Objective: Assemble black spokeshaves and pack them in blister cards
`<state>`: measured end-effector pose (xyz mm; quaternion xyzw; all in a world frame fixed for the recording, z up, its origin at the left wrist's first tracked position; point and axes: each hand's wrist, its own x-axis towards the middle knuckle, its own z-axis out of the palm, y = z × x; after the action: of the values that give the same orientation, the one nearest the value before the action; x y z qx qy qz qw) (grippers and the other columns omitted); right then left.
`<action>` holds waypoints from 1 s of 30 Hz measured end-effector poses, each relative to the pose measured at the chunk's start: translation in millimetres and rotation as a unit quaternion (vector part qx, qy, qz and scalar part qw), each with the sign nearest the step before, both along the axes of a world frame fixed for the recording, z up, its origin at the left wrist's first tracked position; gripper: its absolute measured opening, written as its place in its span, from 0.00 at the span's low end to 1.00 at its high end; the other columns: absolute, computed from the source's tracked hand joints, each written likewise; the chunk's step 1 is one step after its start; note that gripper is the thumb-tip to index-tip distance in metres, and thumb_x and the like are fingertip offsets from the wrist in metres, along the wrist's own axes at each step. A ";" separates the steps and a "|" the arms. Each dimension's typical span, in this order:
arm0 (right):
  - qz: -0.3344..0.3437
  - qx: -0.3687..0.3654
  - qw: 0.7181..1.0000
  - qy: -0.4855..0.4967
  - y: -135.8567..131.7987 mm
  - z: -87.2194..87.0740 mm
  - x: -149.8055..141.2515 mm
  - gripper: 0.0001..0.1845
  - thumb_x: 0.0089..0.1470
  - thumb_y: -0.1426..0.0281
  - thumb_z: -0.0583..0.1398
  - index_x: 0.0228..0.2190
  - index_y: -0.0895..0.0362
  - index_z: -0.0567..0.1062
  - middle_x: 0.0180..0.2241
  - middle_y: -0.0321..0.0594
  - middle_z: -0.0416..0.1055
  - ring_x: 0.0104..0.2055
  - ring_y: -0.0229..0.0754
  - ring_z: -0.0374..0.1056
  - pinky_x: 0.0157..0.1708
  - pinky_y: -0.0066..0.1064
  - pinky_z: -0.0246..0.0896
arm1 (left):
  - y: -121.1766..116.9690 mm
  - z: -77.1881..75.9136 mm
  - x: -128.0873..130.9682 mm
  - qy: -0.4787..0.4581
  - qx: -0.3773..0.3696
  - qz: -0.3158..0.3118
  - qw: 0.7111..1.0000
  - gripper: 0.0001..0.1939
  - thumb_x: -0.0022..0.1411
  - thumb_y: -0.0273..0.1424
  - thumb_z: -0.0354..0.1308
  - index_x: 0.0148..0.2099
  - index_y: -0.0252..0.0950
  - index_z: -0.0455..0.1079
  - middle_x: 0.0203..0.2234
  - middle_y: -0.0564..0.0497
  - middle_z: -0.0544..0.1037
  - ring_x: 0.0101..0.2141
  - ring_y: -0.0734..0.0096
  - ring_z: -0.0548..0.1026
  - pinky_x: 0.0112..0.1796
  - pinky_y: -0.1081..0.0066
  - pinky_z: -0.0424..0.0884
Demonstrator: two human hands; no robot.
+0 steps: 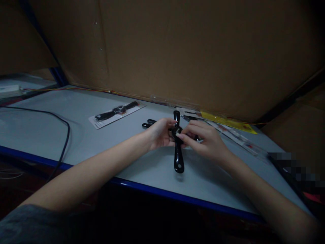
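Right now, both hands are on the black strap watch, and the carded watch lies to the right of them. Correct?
Not quite: the carded watch lies to the left of the left hand and right hand, not the right, as the head view shows. Both hands are on the black strap watch.

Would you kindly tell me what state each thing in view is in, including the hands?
Left hand: closed around the watch's middle.
Right hand: fingers closed on the watch.
Held watch: lifted off the surface, strap hanging straight down below the hands.
Carded watch: lying flat on its card.
Card: lying flat.
Cable: slack, curving.
Cardboard sheet: standing upright.
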<state>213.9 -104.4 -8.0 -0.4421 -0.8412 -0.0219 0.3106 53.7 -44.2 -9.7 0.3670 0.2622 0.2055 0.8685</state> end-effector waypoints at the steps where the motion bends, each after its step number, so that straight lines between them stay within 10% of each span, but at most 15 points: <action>1: 0.018 -0.017 1.000 0.016 -0.9 0.3 -0.9 0.08 0.56 0.68 0.55 0.27 0.55 0.72 0.24 0.37 0.64 0.27 0.38 0.59 0.28 0.31 0.51 | 0.2 -0.2 0.3 0.003 0.003 -0.002 1.000 0.09 0.57 0.31 0.46 0.37 0.31 0.63 0.25 0.47 0.71 0.28 0.69 0.71 0.37 0.64 0.72; 30: -0.009 -0.064 0.997 0.051 2.7 -3.0 0.6 0.18 0.49 0.64 0.63 0.44 0.51 0.72 0.37 0.40 0.64 0.39 0.44 0.63 0.35 0.36 0.62 | -1.1 2.9 0.3 0.025 0.019 -0.014 0.999 0.15 0.59 0.35 0.45 0.41 0.31 0.65 0.29 0.46 0.74 0.30 0.69 0.73 0.34 0.69 0.71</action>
<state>214.5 -101.8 -10.9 -0.4687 -0.8202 0.0515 0.3238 54.0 -45.3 -6.7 0.3925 0.2747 0.1888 0.8572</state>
